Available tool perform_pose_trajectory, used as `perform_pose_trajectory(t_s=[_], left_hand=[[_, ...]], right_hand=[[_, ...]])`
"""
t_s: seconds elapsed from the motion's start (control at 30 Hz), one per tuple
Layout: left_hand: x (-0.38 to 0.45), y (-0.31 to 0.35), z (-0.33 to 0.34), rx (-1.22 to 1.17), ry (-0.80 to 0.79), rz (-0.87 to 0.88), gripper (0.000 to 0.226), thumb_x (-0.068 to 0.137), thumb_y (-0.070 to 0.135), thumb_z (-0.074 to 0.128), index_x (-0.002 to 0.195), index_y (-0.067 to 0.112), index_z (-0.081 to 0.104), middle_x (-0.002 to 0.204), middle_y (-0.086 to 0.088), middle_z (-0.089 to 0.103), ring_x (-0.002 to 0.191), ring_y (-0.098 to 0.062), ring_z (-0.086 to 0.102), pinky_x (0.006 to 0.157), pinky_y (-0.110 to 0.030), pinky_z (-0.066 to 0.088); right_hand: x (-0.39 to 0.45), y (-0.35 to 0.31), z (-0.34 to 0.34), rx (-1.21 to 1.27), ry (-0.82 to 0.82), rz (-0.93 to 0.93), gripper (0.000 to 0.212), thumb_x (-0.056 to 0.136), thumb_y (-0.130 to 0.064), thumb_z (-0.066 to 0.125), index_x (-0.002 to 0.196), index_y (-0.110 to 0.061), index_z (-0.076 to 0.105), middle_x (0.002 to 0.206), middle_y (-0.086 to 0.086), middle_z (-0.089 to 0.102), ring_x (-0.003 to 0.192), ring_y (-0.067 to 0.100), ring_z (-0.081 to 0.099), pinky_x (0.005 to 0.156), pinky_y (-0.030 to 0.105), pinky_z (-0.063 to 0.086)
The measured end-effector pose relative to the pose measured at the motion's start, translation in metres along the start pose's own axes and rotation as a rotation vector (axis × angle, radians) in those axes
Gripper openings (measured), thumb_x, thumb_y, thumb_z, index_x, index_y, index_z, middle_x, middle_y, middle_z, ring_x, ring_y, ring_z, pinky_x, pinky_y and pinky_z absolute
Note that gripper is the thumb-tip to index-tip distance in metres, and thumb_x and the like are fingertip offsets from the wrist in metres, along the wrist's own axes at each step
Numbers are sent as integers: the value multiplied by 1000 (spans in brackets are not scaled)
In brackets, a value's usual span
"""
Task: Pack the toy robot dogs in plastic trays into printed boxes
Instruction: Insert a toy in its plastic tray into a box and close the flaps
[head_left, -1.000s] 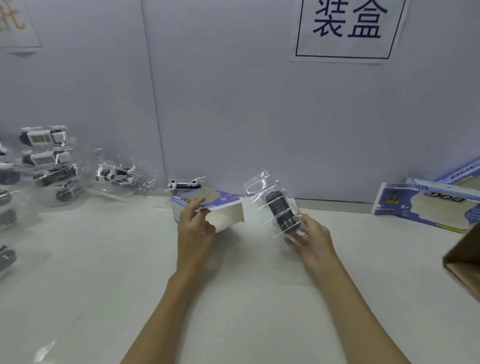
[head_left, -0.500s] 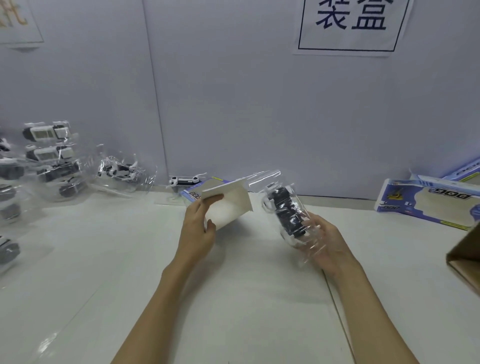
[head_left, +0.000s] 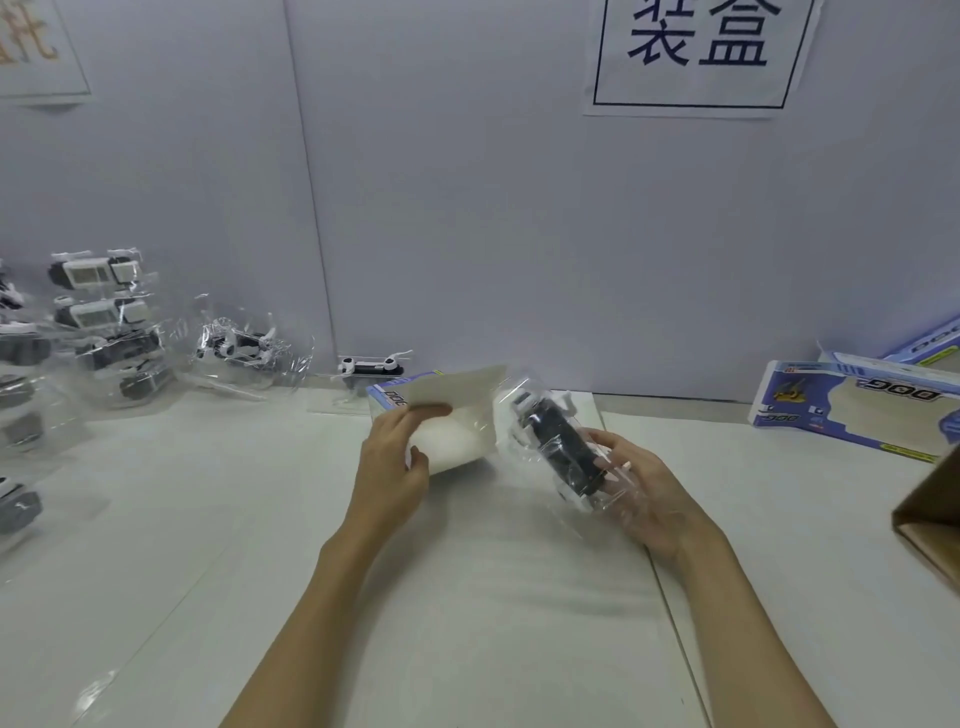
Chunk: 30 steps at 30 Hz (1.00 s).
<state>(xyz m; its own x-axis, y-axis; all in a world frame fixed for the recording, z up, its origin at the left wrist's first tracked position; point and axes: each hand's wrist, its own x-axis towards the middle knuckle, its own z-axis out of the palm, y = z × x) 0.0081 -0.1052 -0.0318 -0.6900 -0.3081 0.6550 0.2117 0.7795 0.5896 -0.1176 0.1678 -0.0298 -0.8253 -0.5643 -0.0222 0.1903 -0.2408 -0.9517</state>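
Observation:
My left hand (head_left: 390, 465) grips a printed box (head_left: 452, 421) at the middle of the table, its white open end turned toward the right and its blue printed side facing the wall. My right hand (head_left: 641, 486) holds a clear plastic tray (head_left: 566, 452) with a black and white toy robot dog inside, tilted, its upper end just right of the box's opening. The tray's upper corner is close to the box flap; I cannot tell whether they touch.
Several more toy dogs in clear trays (head_left: 98, 332) are stacked at the left, with one (head_left: 241, 345) and another (head_left: 371, 366) by the wall. Flat printed boxes (head_left: 852, 405) lie at the right. A brown carton's corner (head_left: 932, 514) juts in at the right edge.
The box has been lifted and turned so its open end faces the tray. My right hand has tilted the tray and lowered it beside the opening.

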Motion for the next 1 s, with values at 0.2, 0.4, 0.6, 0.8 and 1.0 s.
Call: perform_pose_trajectory(t_s=[0.2,0.4,0.6,0.8,1.0], left_hand=[[1,9,0,-14,-36,43,70,87,-12,56,147,23,54,144,11,56,134,-11,43,111,-11,26],[-2,6,-1,69,-224,187,75,85,-15,59,146,30,56,146,23,53,138,-9,42,116,-34,36],[-4,1,1,128,-218,167,81,82,-9,67,151,31,51,144,26,52,129,-10,43,110,-19,30],[-8,7,2,156,-283,111,84,84,7,68,152,47,41,140,36,48,120,-2,36,106,-40,28],[-9,10,0,89,-313,81,75,80,28,61,152,44,46,135,29,56,118,-6,39,114,-49,33]], right_hand=[[-11,-13,15,-507,-82,-115,49,68,-20,64,112,-36,77,113,-10,75,105,4,67,76,19,51],[-11,-9,21,-466,-15,-194,47,67,-14,66,108,-34,78,111,-4,77,105,18,72,79,22,53],[-1,-3,14,-358,259,-347,44,83,14,64,101,-24,78,110,6,74,86,15,71,73,20,55],[3,6,23,-540,308,-350,46,83,4,69,114,-30,68,118,-2,68,116,14,64,95,35,56],[4,9,34,-622,386,-290,37,87,-8,69,115,-33,67,118,-8,66,117,16,62,91,29,52]])
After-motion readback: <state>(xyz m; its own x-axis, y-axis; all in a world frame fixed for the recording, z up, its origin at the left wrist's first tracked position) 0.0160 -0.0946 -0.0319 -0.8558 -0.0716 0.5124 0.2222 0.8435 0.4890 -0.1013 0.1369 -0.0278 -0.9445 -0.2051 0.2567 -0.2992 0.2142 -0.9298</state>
